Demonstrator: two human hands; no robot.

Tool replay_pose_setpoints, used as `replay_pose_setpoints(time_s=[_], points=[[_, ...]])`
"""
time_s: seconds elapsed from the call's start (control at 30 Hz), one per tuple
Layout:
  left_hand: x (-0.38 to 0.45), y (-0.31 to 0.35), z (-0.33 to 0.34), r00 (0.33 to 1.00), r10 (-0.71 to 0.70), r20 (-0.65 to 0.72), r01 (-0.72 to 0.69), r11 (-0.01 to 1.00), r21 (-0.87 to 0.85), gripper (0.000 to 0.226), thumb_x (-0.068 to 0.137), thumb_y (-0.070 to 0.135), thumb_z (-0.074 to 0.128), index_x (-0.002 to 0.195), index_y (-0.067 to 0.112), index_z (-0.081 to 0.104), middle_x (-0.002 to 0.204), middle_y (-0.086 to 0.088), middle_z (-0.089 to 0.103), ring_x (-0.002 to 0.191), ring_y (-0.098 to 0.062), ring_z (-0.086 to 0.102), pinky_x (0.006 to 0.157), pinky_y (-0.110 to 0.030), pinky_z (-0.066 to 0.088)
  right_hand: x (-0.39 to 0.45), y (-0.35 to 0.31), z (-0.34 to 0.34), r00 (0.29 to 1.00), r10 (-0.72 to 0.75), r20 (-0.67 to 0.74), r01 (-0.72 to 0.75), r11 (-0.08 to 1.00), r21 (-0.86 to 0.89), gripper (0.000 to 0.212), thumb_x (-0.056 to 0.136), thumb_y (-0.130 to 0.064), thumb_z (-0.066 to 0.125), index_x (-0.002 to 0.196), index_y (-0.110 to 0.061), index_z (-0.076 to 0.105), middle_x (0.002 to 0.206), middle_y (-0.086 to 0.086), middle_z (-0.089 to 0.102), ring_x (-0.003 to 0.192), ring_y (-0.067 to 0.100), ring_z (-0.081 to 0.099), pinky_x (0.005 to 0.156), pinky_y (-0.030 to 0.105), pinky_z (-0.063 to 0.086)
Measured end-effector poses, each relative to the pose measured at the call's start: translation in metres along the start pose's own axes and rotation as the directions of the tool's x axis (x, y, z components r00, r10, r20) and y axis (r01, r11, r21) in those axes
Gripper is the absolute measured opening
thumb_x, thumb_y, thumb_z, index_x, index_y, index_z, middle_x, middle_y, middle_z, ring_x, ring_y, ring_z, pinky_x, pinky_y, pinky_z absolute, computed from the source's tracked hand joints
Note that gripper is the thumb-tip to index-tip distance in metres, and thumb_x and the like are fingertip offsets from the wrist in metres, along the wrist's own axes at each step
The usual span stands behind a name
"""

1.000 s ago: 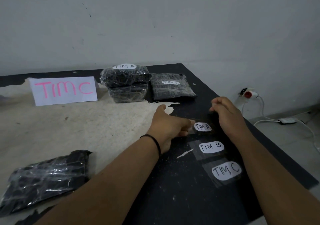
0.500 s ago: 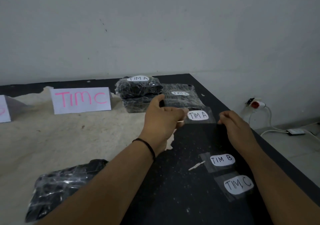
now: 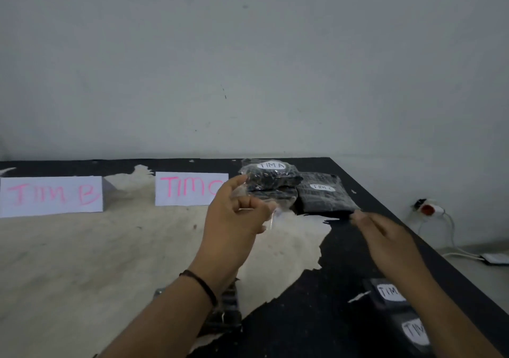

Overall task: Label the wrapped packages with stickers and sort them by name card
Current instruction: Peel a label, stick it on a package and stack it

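The head view shows a black table [image 3: 316, 316] whose left part has a worn, pale surface. The left hand [image 3: 234, 220] is raised above the table, with a dark band [image 3: 201, 283] on its wrist. Its fingers are curled, and the thumb and fingertips pinch a clear sticker strip [image 3: 271, 217], which is seen almost from its edge, so the writing on it cannot be read. The right hand [image 3: 385, 236] is blurred; its fingers seem to reach forward, quite straight, and nothing is visible in them, though the blur makes this not fully certain.

At the back of the table there is a stack of wrapped packages [image 3: 271, 184]; the top one has a white label "TIM A". Just beside it on the right lies a flat package [image 3: 325, 198] with the label "TIM C". Behind the left hand stands the name card "TIM C" [image 3: 190, 189], partly hidden by the thumb, and further left stands the name card "TIM B" [image 3: 51, 196].

Near the right forearm two more stickers [image 3: 389, 293] lie on the black surface, partly covered by the arm. Another wrapped package [image 3: 225, 311] is partly visible under the left forearm. On the floor at the right there is a power socket [image 3: 427, 209] with white cables.
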State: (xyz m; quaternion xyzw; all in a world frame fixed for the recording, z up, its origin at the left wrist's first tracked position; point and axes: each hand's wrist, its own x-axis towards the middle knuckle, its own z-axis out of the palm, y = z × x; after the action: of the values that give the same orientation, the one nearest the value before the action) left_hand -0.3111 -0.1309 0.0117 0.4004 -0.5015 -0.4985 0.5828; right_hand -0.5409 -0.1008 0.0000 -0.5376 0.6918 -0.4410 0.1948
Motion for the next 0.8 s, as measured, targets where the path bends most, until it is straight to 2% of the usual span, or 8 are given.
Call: replay_pose_setpoints(time_s=[0.1,0.2,0.3,0.43,0.5,0.57,0.67,0.8], points=[[-0.010,0.005,-0.026,1.000,0.010,-0.010,-0.010,1.000,-0.019,0.052,0.078,0.006,0.073,0.120,0.026,0.049,0.070,-0.001,0.063,0.069,-0.011,0.062,0.059,-0.023,0.052,-0.025,-0.032,0.026,0.976,0.105,0.193,-0.159,0.943,0.292,0.039,0.089,-0.049,0.044,0.094,-0.022,0.072,0.095,-0.003,0.073,0.092,0.011,0.064,0.079,0.030,0.044],[-0.023,0.012,-0.051,1.000,0.018,0.013,-0.017,0.997,-0.073,0.049,0.078,0.000,0.070,0.117,0.023,0.052,0.072,-0.006,0.060,0.068,-0.014,0.061,0.057,-0.024,0.052,-0.044,-0.053,0.054,0.885,0.159,0.437,-0.393,0.760,0.517,0.055,0.078,-0.052,0.050,0.106,-0.008,0.067,0.103,0.010,0.072,0.094,0.022,0.064,0.078,0.039,0.043],[-0.035,0.019,-0.073,0.998,0.023,0.052,-0.016,0.992,-0.127,0.047,0.077,-0.001,0.068,0.117,0.020,0.054,0.070,-0.004,0.060,0.066,-0.013,0.061,0.057,-0.024,0.051,-0.060,-0.067,0.080,0.801,0.169,0.575,-0.550,0.589,0.593,0.062,0.075,-0.048,0.057,0.114,0.000,0.061,0.110,0.021,0.068,0.093,0.027,0.063,0.077,0.039,0.046],[-0.046,0.028,-0.095,0.994,0.024,0.105,0.000,0.973,-0.229,0.055,0.070,0.006,0.074,0.120,0.017,0.054,0.069,0.000,0.061,0.064,-0.011,0.059,0.058,-0.023,0.050,-0.075,-0.084,0.110,0.738,0.093,0.668,-0.635,0.428,0.643,0.076,0.071,-0.050,0.072,0.124,0.000,0.053,0.108,0.025,0.062,0.098,0.031,0.060,0.080,0.038,0.048],[-0.051,0.033,-0.101,0.992,0.025,0.123,0.011,0.959,-0.282,0.055,0.068,0.006,0.073,0.119,0.016,0.054,0.070,0.000,0.061,0.063,-0.010,0.058,0.058,-0.022,0.050,-0.081,-0.090,0.121,0.671,-0.018,0.741,-0.681,0.380,0.626,0.080,0.062,-0.052,0.079,0.120,-0.001,0.059,0.108,0.023,0.065,0.096,0.030,0.064,0.079,0.039,0.051],[-0.056,0.036,-0.108,0.992,0.026,0.127,0.012,0.956,-0.295,0.055,0.067,0.008,0.068,0.119,0.016,0.055,0.070,0.000,0.060,0.063,-0.010,0.058,0.058,-0.022,0.051,-0.085,-0.093,0.128,0.627,-0.103,0.772,-0.711,0.328,0.622,0.070,0.057,-0.050,0.081,0.108,-0.004,0.067,0.098,0.018,0.068,0.086,0.026,0.067,0.070,0.039,0.054],[-0.062,0.038,-0.120,0.994,0.023,0.103,0.002,0.971,-0.240,0.054,0.067,0.011,0.067,0.119,0.018,0.055,0.072,0.000,0.059,0.066,-0.011,0.058,0.060,-0.024,0.050,-0.093,-0.098,0.133,0.661,-0.091,0.745,-0.699,0.286,0.655,0.051,0.059,-0.038,0.086,0.097,-0.009,0.068,0.081,0.009,0.066,0.068,0.018,0.063,0.061,0.035,0.053],[-0.069,0.033,-0.132,0.999,0.023,0.022,-0.020,0.994,-0.111,0.044,0.078,0.001,0.067,0.116,0.019,0.056,0.071,0.001,0.060,0.067,-0.012,0.062,0.059,-0.023,0.051,-0.102,-0.101,0.130,0.767,0.016,0.642,-0.590,0.412,0.694,0.018,0.075,-0.022,0.068,0.088,-0.010,0.065,0.071,0.006,0.059,0.058,0.013,0.055,0.054,0.031,0.048]])
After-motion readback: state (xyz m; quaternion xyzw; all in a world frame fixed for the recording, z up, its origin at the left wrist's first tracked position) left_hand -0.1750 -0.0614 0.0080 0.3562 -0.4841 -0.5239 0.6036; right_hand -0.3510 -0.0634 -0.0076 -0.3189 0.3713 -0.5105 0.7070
